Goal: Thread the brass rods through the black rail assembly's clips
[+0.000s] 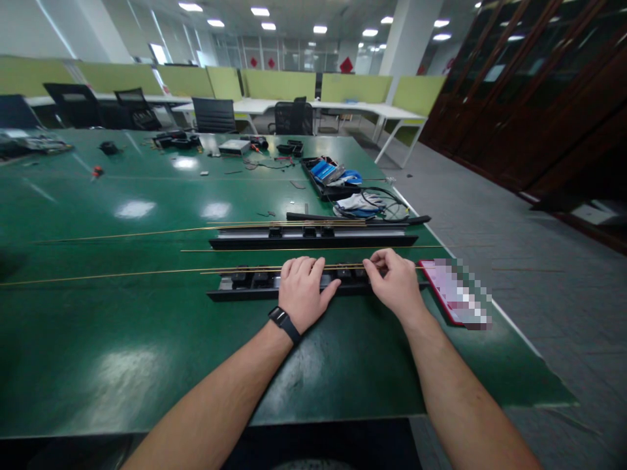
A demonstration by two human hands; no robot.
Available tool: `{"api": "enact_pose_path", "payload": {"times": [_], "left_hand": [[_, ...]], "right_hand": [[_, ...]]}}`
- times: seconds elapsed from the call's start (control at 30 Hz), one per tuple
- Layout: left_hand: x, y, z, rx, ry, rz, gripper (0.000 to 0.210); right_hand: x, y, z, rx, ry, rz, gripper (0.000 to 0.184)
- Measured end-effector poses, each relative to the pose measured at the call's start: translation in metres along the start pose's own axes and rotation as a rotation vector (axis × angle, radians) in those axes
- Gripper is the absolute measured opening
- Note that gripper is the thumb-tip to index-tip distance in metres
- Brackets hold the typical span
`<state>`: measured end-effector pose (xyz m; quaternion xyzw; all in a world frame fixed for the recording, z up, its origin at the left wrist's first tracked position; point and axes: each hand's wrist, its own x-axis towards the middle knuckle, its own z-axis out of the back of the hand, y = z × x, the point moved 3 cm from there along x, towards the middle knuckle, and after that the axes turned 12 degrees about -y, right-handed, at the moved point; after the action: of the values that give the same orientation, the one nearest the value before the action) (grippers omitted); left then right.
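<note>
Spanning a long, narrow rail (245,296) near the front of a green desk (171,352), a person's two bare hands work side by side. The rail is dark and straight-edged, with a paler grey channel along its inside and chunky black blocks (261,279) set at intervals in it. Thin, straight, brass-coloured rods (220,271) run lengthwise over the blocks, one reaching far past the rail's left end.

The left hand (301,287), a black watch (284,323) on its wrist, lies palm down across the rail, fingers extended close together and thumb spread wide, with nothing visibly in its grasp. The right hand (398,282) bends over the rods farther along, thumb and forefinger nearly meeting; whether they pinch a rod cannot be told.

Just beyond lies a similar rail (313,243), with a single rod (235,250) between the two. A red-edged flat item (441,285), partly pixelated, sits near the right end. Behind, a black tray (318,185) carries blue items (327,171).
</note>
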<state>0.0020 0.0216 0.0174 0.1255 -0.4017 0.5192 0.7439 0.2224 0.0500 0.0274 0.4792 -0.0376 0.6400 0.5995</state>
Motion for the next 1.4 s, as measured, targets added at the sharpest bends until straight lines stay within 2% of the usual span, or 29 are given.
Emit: {"api": "enact_pose_path", "payload": {"times": [0.47, 0.83, 1.4], "left_hand": [[0.0006, -0.0003, -0.0002, -0.009, -0.004, 0.003, 0.045], [-0.0002, 0.0000, -0.0004, -0.004, -0.004, -0.004, 0.045], [-0.0001, -0.0012, -0.0008, -0.014, 0.002, 0.001, 0.044]], "right_hand": [[0.0022, -0.0032, 0.0031, -0.021, 0.012, -0.046, 0.018], [0.0017, 0.0016, 0.0057, -0.013, -0.020, -0.029, 0.020], [0.0015, 0.0009, 0.0024, 0.004, 0.032, -0.040, 0.020]]}}
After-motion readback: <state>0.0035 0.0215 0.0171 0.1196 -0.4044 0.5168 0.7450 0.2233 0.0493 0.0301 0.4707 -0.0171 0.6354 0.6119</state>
